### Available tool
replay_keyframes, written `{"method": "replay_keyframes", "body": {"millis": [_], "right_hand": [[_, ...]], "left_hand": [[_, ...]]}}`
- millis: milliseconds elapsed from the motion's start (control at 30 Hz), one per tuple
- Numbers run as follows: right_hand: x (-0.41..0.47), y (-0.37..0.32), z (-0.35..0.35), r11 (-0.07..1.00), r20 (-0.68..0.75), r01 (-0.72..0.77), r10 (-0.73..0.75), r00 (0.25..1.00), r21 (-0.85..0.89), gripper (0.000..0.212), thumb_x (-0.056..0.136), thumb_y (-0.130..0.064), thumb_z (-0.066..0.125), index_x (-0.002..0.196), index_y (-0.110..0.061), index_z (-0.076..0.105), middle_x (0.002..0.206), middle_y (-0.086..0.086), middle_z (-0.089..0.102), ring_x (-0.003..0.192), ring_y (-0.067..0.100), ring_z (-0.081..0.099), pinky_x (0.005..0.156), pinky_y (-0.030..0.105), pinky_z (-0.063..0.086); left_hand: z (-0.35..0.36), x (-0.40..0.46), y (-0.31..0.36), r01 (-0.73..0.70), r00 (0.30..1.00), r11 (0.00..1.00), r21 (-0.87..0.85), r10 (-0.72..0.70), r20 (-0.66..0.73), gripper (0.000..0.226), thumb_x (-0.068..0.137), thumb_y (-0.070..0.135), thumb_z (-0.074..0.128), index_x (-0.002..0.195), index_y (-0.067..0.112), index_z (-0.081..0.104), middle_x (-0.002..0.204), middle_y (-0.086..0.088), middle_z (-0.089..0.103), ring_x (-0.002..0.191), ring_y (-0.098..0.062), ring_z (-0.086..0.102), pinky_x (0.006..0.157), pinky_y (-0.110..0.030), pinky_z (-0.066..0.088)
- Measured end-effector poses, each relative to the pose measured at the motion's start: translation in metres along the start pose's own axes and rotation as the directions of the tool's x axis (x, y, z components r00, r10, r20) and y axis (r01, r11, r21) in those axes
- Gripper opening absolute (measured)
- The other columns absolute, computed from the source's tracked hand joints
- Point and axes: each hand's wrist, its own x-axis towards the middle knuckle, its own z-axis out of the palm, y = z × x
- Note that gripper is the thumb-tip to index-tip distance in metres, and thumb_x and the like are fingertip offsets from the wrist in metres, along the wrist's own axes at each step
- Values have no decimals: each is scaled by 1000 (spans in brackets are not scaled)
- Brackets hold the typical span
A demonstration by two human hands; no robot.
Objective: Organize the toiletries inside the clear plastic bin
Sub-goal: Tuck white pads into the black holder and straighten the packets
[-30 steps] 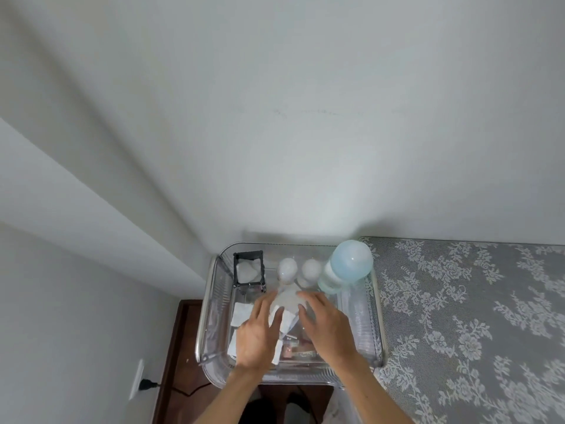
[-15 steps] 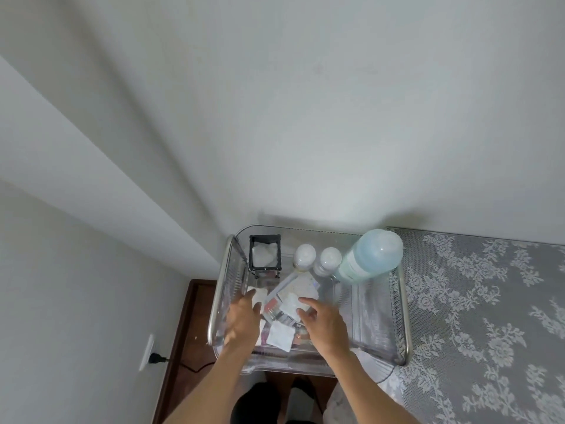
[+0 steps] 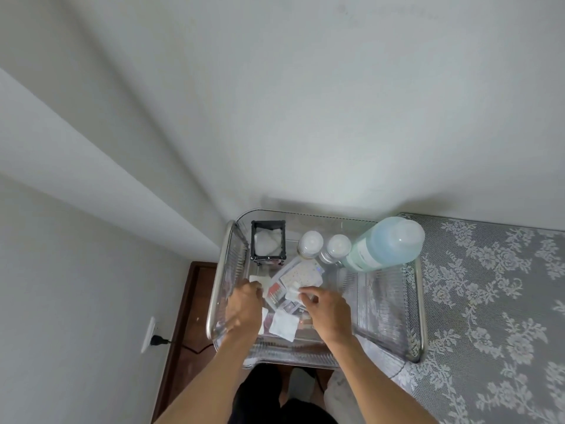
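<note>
Pale walls meet in a corner above a surface covered by a grey lace cloth (image 3: 489,301), and the clear plastic bin (image 3: 417,301) sits at its left end, against the wall. On the wall at far left, a plug sits in an outlet (image 3: 153,339). Inside the bin, along the back, stand a black-framed holder (image 3: 268,243) with white pads, two small white-capped bottles (image 3: 311,242) and a large pale blue bottle (image 3: 388,244) leaning to the right. Both forearms reach forward and down into the bin. The left hand (image 3: 243,309) is curled, knuckles up, fingers closed around the edge of a white packet (image 3: 260,281) at the bin's left side. A loose white packet (image 3: 284,325) lies between the hands, over a heap of flat sachets (image 3: 301,276). The right hand (image 3: 328,310) is bent at the wrist, thumb and fingers pinching a small white piece (image 3: 294,289) in the middle of the heap.
</note>
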Motion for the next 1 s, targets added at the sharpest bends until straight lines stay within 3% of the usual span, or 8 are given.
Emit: {"method": "replay_keyframes", "body": {"millis": [167, 267, 367, 500, 633, 767, 900, 1000], "right_hand": [[3, 1, -5, 998, 6, 3, -3, 1000, 67, 17, 91, -38, 68, 106, -37, 74, 84, -10, 77, 53, 0, 64, 54, 24, 59], [0, 1, -14, 994, -11, 11, -10, 1000, 104, 17, 90, -38, 69, 106, -38, 74, 86, -10, 77, 53, -4, 63, 53, 18, 57], [-6, -2, -27, 996, -28, 36, -34, 999, 77, 17, 89, -41, 69, 105, -40, 74, 85, -13, 76, 54, -9, 58, 50, 7, 47], [-15, -6, -46, 996, -25, 67, -66, 998, 59, 17, 90, -43, 67, 105, -42, 73, 84, -16, 75, 59, -6, 60, 56, 12, 51], [-22, -8, -62, 993, -22, 95, -93, 995, 64, 17, 90, -42, 67, 105, -42, 73, 83, -17, 72, 63, -3, 60, 58, 13, 51], [-30, -11, -69, 989, -36, 120, -118, 992, 88, 17, 89, -42, 68, 105, -42, 73, 81, -22, 71, 64, -5, 62, 58, 12, 51], [-37, -11, -73, 985, -60, 130, -124, 991, 110, 16, 88, -40, 71, 103, -43, 74, 67, -26, 62, 62, -4, 62, 52, 10, 47], [-40, -11, -74, 984, -59, 137, -130, 990, 116, 17, 87, -41, 71, 103, -43, 74, 62, -31, 57, 63, -6, 62, 51, 9, 45]], "left_hand": [[-9, -5, 8, 1, 1000, 1000, 6, -1, 8, 20, 93, 10, 64, 110, 8, 72, 91, -7, 75, 56, -6, 63, 52, -15, 54], [-18, -15, 17, -6, 1000, 999, 41, 6, 1, 19, 95, 17, 60, 111, 13, 71, 69, 5, 62, 50, -2, 58, 41, -12, 44], [-33, -25, 28, -53, 999, 995, 86, 54, -4, 18, 97, 15, 57, 104, 16, 73, 75, 2, 68, 56, -7, 62, 47, -17, 50], [-58, -46, 50, -173, 982, 983, 55, 176, -67, 19, 98, 13, 54, 90, 11, 72, 83, -3, 68, 63, -10, 61, 61, -25, 56], [-81, -63, 72, -272, 934, 961, 57, 278, -226, 29, 95, 3, 53, 68, 4, 61, 67, 0, 56, 52, -19, 55, 49, -30, 51], [-108, -52, 99, -292, 907, 952, 91, 306, -288, 30, 99, 9, 51, 74, 4, 65, 77, -5, 62, 61, -20, 60, 56, -31, 53], [-120, -30, 110, -240, 914, 939, 246, 304, -269, 29, 97, 4, 47, 80, 8, 70, 81, -6, 68, 81, -20, 64, 71, -34, 57], [-114, -23, 109, -160, 937, 925, 344, 251, -241, 27, 97, 4, 48, 86, 13, 72, 84, -2, 71, 77, -17, 69, 69, -33, 60]]}}
